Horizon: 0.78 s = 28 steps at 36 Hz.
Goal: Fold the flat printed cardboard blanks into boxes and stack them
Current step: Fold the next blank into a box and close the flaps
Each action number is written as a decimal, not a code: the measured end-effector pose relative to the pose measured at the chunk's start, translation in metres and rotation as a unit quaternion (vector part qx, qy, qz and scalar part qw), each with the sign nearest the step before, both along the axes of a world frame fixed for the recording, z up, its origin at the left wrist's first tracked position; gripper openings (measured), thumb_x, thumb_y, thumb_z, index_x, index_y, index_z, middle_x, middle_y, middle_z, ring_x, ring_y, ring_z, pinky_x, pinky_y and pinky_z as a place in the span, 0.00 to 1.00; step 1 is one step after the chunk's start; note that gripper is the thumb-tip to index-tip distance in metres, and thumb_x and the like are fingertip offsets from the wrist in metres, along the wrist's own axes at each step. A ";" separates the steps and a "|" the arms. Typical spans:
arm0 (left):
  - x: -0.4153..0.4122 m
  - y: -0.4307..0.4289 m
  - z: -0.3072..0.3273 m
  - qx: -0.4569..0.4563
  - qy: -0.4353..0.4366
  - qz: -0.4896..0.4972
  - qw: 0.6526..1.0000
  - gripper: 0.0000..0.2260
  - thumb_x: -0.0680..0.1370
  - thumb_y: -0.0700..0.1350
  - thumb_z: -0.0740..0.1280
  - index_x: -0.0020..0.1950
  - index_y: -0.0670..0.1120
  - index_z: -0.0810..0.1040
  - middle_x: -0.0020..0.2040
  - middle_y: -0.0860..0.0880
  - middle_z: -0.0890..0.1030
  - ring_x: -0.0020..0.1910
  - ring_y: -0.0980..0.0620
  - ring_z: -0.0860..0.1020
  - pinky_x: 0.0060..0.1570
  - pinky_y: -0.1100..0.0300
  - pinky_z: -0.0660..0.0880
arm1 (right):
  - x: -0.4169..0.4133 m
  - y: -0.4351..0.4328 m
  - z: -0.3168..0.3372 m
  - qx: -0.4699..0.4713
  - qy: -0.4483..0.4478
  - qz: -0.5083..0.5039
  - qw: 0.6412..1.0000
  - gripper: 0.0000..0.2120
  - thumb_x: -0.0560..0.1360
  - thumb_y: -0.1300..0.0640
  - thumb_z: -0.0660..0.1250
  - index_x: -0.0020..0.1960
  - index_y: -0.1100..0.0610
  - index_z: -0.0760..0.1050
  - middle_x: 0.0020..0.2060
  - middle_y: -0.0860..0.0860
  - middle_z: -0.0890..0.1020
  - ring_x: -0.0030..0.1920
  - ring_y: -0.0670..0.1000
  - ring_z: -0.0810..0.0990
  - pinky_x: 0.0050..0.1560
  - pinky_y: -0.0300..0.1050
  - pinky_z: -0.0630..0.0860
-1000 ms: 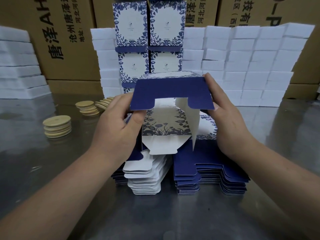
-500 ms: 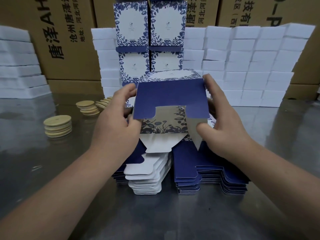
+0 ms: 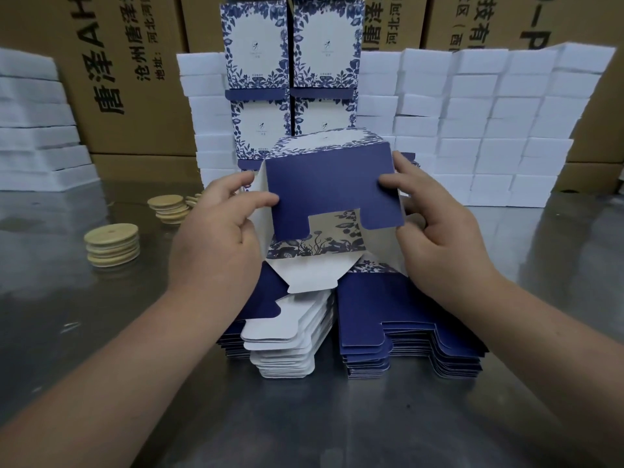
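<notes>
Left hand (image 3: 216, 238): grips the left edge of the half-folded navy-and-white cardboard box (image 3: 331, 190), thumb pressed on its smooth navy flap, fingers curled behind a white side flap.
Right hand (image 3: 442, 238): holds the box's right edge, thumb flat on the same flap, fingers wrapped round the back.
Box: held up just above the blanks; the notched navy flap lies over a floral-printed panel, and a white tapered tongue hangs below.
Blanks: thick pile of flat navy die-cut cardboard blanks (image 3: 405, 319), white rounded tabs fanned at its left.
Table: shiny brushed-steel tabletop (image 3: 101, 332) under the pile.
Finished boxes: square blue-floral printed boxes (image 3: 290, 45), stacked two wide behind.
Around: walls of white foam blocks (image 3: 489, 130); short stacks of pale round wooden discs (image 3: 113, 244) at left; brown corrugated cartons (image 3: 135, 96) at the back.
</notes>
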<state>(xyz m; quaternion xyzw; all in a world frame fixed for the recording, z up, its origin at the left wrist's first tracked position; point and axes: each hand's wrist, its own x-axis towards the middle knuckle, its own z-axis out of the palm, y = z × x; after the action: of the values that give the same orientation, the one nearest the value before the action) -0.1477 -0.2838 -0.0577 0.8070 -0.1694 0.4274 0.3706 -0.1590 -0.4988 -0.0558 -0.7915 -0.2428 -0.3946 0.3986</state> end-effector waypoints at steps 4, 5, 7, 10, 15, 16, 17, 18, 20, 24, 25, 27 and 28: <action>0.000 0.001 0.001 -0.018 0.010 0.022 1.000 0.21 0.74 0.30 0.56 0.54 0.48 0.82 0.64 0.52 0.74 0.54 0.69 0.64 0.54 0.72 0.62 | 0.001 0.000 -0.001 -0.026 -0.032 -0.032 0.999 0.26 0.67 0.68 0.54 0.58 0.52 0.78 0.61 0.38 0.70 0.63 0.41 0.71 0.57 0.28 0.68; 0.000 0.001 0.001 -0.019 0.013 0.028 0.999 0.21 0.74 0.30 0.56 0.55 0.48 0.82 0.65 0.51 0.74 0.54 0.69 0.65 0.55 0.70 0.62 | 0.001 0.000 -0.001 -0.033 -0.030 -0.038 0.998 0.24 0.67 0.68 0.54 0.57 0.56 0.80 0.60 0.41 0.71 0.61 0.44 0.73 0.56 0.30 0.69; -0.001 0.001 0.002 -0.021 0.017 0.028 0.999 0.20 0.74 0.31 0.56 0.56 0.48 0.82 0.65 0.52 0.73 0.56 0.65 0.67 0.54 0.71 0.62 | 0.000 0.000 -0.001 -0.042 -0.020 -0.054 0.997 0.23 0.67 0.67 0.54 0.55 0.58 0.81 0.59 0.43 0.73 0.59 0.45 0.75 0.55 0.33 0.69; -0.002 -0.002 0.004 -0.022 0.019 0.015 0.999 0.21 0.72 0.40 0.53 0.57 0.48 0.81 0.60 0.58 0.72 0.53 0.68 0.66 0.50 0.77 0.62 | -0.003 0.002 0.001 -0.035 -0.015 -0.079 0.996 0.22 0.67 0.65 0.55 0.55 0.60 0.81 0.57 0.39 0.72 0.57 0.43 0.73 0.54 0.25 0.66; -0.005 -0.003 0.004 0.003 0.047 -0.007 0.999 0.16 0.75 0.47 0.57 0.59 0.50 0.79 0.59 0.60 0.70 0.44 0.71 0.70 0.41 0.74 0.64 | -0.007 0.005 0.006 -0.061 0.022 -0.108 0.992 0.23 0.69 0.60 0.55 0.59 0.59 0.79 0.56 0.41 0.71 0.48 0.37 0.71 0.50 0.27 0.65; -0.005 -0.004 0.004 0.010 0.055 -0.008 0.998 0.14 0.77 0.47 0.60 0.59 0.50 0.79 0.59 0.60 0.70 0.43 0.72 0.71 0.40 0.73 0.64 | -0.008 0.006 0.007 -0.068 0.033 -0.108 0.991 0.22 0.69 0.58 0.56 0.59 0.58 0.79 0.55 0.42 0.71 0.45 0.40 0.72 0.48 0.30 0.66; -0.005 -0.005 0.003 0.016 0.062 -0.005 0.998 0.14 0.76 0.48 0.61 0.60 0.51 0.79 0.58 0.60 0.69 0.42 0.70 0.71 0.40 0.72 0.64 | -0.009 0.007 0.007 -0.076 0.045 -0.109 0.990 0.22 0.70 0.55 0.56 0.60 0.57 0.78 0.55 0.42 0.71 0.42 0.43 0.73 0.47 0.33 0.68; -0.005 -0.006 0.003 0.025 0.067 -0.002 0.997 0.15 0.75 0.49 0.62 0.60 0.51 0.78 0.57 0.60 0.68 0.42 0.67 0.70 0.41 0.69 0.65 | -0.010 0.008 0.008 -0.084 0.057 -0.113 0.988 0.23 0.71 0.52 0.56 0.61 0.56 0.78 0.54 0.42 0.71 0.40 0.45 0.74 0.45 0.36 0.68; -0.006 -0.007 0.003 0.038 0.068 0.001 0.997 0.17 0.74 0.50 0.63 0.62 0.51 0.77 0.56 0.59 0.67 0.43 0.63 0.68 0.45 0.64 0.65 | -0.011 0.009 0.008 -0.103 0.075 -0.118 0.985 0.24 0.71 0.48 0.56 0.63 0.54 0.76 0.52 0.41 0.69 0.39 0.43 0.74 0.43 0.38 0.67; -0.006 -0.006 0.003 0.053 0.064 0.000 0.997 0.16 0.74 0.48 0.64 0.62 0.49 0.77 0.54 0.56 0.67 0.43 0.62 0.66 0.46 0.61 0.66 | -0.012 0.009 0.010 -0.122 0.078 -0.125 0.981 0.25 0.73 0.45 0.53 0.66 0.52 0.73 0.49 0.43 0.67 0.43 0.43 0.69 0.46 0.39 0.64; -0.006 -0.006 0.003 0.055 0.064 0.004 0.996 0.16 0.74 0.46 0.65 0.61 0.49 0.77 0.53 0.56 0.67 0.42 0.62 0.65 0.46 0.60 0.66 | -0.012 0.008 0.010 -0.120 0.075 -0.119 0.983 0.25 0.74 0.47 0.52 0.66 0.52 0.73 0.47 0.43 0.68 0.44 0.42 0.68 0.45 0.39 0.63; -0.005 -0.006 0.003 0.053 0.069 0.013 0.996 0.17 0.72 0.42 0.66 0.61 0.49 0.76 0.53 0.56 0.66 0.42 0.63 0.65 0.45 0.60 0.66 | -0.012 0.007 0.011 -0.113 0.067 -0.100 0.986 0.25 0.74 0.50 0.49 0.66 0.54 0.73 0.43 0.41 0.68 0.44 0.40 0.67 0.45 0.38 0.62; -0.005 -0.006 0.003 0.052 0.072 0.014 0.996 0.18 0.71 0.41 0.66 0.61 0.50 0.76 0.53 0.57 0.66 0.42 0.63 0.65 0.45 0.60 0.66 | -0.012 0.006 0.011 -0.110 0.064 -0.092 0.988 0.25 0.74 0.52 0.49 0.66 0.55 0.73 0.42 0.40 0.69 0.44 0.39 0.67 0.45 0.38 0.62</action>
<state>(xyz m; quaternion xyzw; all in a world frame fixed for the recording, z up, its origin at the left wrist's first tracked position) -0.1526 -0.2903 -0.0551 0.8565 -0.1527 0.3637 0.3330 -0.1709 -0.4932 -0.0451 -0.8728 -0.1851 -0.3494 0.2861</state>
